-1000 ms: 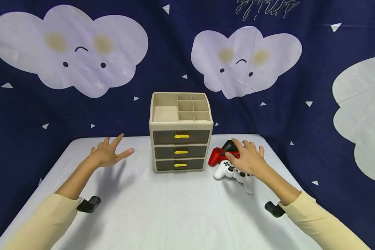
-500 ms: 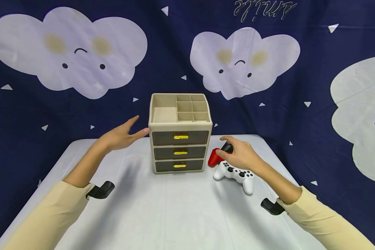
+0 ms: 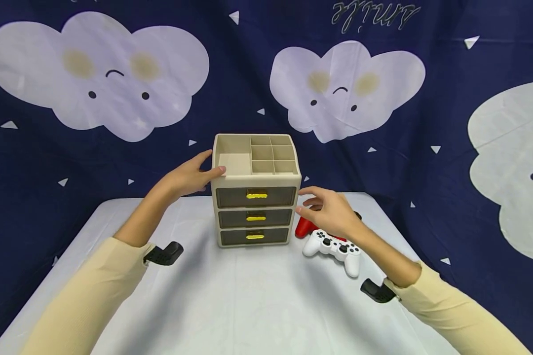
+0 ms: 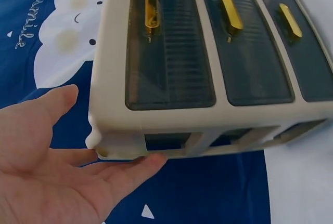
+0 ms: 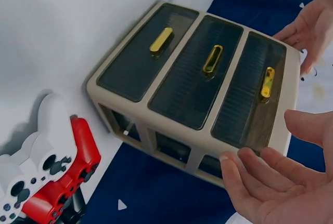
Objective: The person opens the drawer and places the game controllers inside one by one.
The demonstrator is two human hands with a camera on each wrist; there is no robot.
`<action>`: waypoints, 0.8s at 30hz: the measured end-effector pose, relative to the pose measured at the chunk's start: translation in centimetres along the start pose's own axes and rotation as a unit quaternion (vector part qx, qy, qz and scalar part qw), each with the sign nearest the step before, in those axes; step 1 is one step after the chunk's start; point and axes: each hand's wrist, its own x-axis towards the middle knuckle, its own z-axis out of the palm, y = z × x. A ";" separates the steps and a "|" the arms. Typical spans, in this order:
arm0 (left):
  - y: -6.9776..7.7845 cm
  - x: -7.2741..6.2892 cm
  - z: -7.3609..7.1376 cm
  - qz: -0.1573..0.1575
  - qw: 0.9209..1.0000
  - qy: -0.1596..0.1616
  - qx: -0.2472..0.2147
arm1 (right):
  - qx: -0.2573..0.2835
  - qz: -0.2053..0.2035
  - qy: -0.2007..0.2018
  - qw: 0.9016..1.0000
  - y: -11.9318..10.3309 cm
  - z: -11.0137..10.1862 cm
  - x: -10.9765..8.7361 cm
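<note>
A beige desktop organizer (image 3: 271,181) stands upright on the white table, with three dark drawers closed and gold handles (image 3: 256,195). Its open top has one large compartment (image 3: 234,162) and several small ones. At its upper left side is my left hand (image 3: 184,178); in the left wrist view the fingertips (image 4: 153,162) lie along the side wall while the thumb (image 4: 65,96) stands off the top. My right hand (image 3: 333,212) is at the upper right side, fingers loosely bent and thumb apart; in the right wrist view the fingertips (image 5: 229,164) are right at the side edge.
Right of the organizer lie a white game controller (image 3: 335,248), a red one (image 3: 304,227) behind it and a black one (image 3: 358,215), partly hidden by my right hand. A dark blue cloth with white clouds (image 3: 346,84) hangs behind the white table (image 3: 248,301).
My left hand has moved right and up from over the table's left part to the organizer's side. My right hand has moved left from above the controllers to its right side.
</note>
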 end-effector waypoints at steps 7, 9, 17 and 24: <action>0.1 1.0 0.2 -0.014 0.996 0.005 -0.085 | 0.041 0.000 -0.006 0.999 -1.1 0.4 0.6; 0.0 1.2 0.3 -0.016 0.994 0.006 -0.105 | 0.051 0.007 -0.015 0.999 -1.4 0.5 0.8; -0.6 1.7 0.5 -0.011 0.986 -0.004 -0.168 | 0.107 0.040 -0.054 0.992 -2.3 0.8 1.5; -0.9 1.7 0.6 -0.010 0.982 -0.006 -0.190 | 0.163 0.061 -0.067 0.982 -2.9 1.2 2.4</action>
